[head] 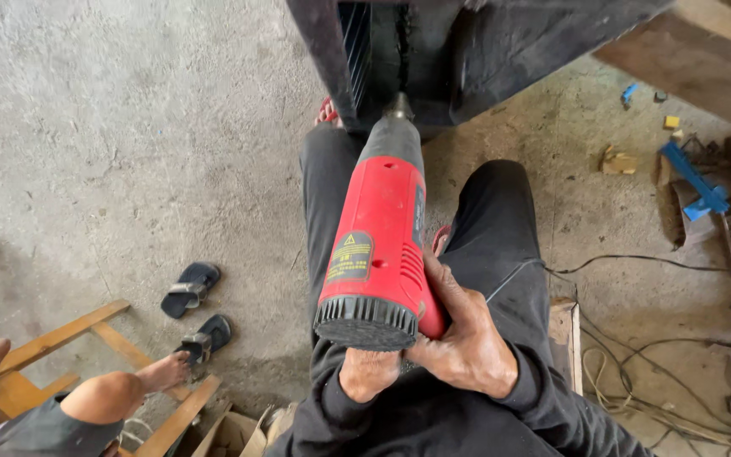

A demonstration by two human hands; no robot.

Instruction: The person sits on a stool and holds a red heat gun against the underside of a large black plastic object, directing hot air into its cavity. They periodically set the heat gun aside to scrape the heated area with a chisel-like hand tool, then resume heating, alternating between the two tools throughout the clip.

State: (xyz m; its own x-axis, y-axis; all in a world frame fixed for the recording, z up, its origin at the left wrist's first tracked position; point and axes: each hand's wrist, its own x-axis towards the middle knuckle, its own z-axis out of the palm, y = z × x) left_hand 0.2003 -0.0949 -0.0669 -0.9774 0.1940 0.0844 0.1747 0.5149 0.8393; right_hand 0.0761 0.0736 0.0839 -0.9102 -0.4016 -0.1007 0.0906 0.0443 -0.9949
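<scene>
While both hands grip it, the red heat gun (pixel 380 245) lies along the person's lap, its metal nozzle (pixel 398 107) aimed at a dark metal housing (pixel 467 51). The right hand (pixel 465 334) wraps its fingers around the gun's side; the left hand (pixel 367 372) closes beneath the black rear cap (pixel 364 322). 2 sandals (pixel 196 309) lie on the concrete floor (pixel 129 127).

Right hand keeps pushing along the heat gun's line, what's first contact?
Likely the dark metal panel: right hand grips the red heat gun, whose nozzle already sits at it. Depth unclear.
</scene>
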